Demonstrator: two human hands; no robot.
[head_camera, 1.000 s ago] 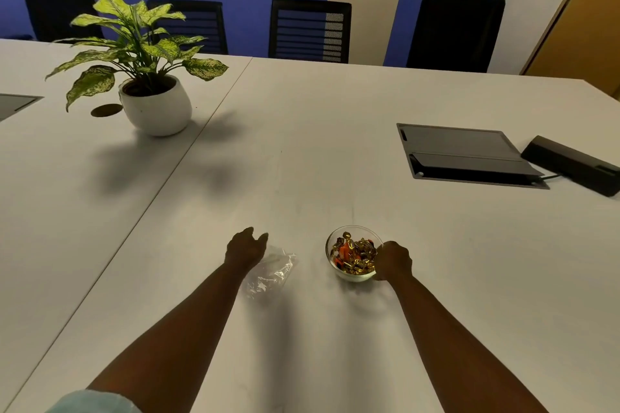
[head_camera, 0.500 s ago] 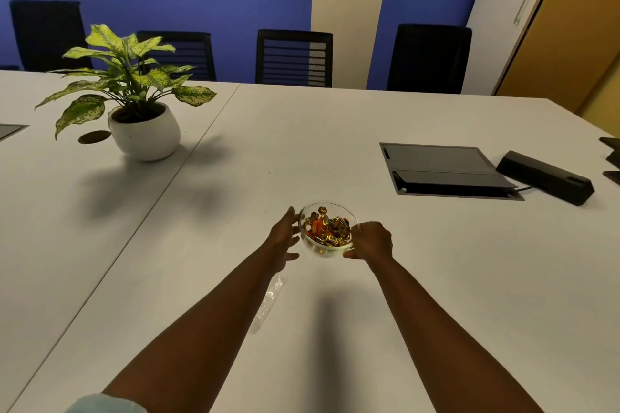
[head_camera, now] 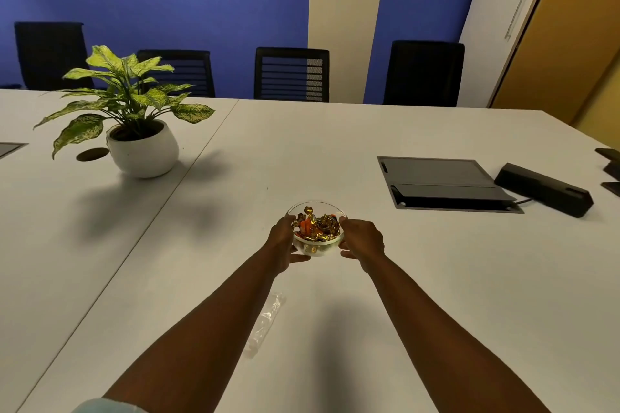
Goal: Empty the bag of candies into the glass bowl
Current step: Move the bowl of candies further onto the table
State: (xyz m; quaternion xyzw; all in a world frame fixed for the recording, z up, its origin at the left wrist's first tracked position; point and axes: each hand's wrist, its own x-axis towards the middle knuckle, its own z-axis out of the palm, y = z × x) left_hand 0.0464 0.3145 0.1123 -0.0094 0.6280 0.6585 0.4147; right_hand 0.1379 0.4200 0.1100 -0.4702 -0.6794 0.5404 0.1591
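A small glass bowl (head_camera: 317, 246) heaped with gold and orange wrapped candies (head_camera: 315, 226) sits between both hands near the middle of the white table. My left hand (head_camera: 283, 241) cups its left side and my right hand (head_camera: 360, 238) grips its right side. The clear plastic bag (head_camera: 265, 322) lies flat on the table nearer to me, partly under my left forearm; no candies show in its visible part.
A potted plant (head_camera: 141, 151) in a white pot stands at the far left. A grey flip-up cable hatch (head_camera: 443, 183) and a black box (head_camera: 543, 189) lie at the right. Black chairs (head_camera: 291, 74) line the far table edge (head_camera: 335, 103). A seam (head_camera: 188, 174) divides the tabletops.
My left hand let go of the bag and came over to the bowl's left side. Both hands have slid the bowl away from me, leaving the bag behind.
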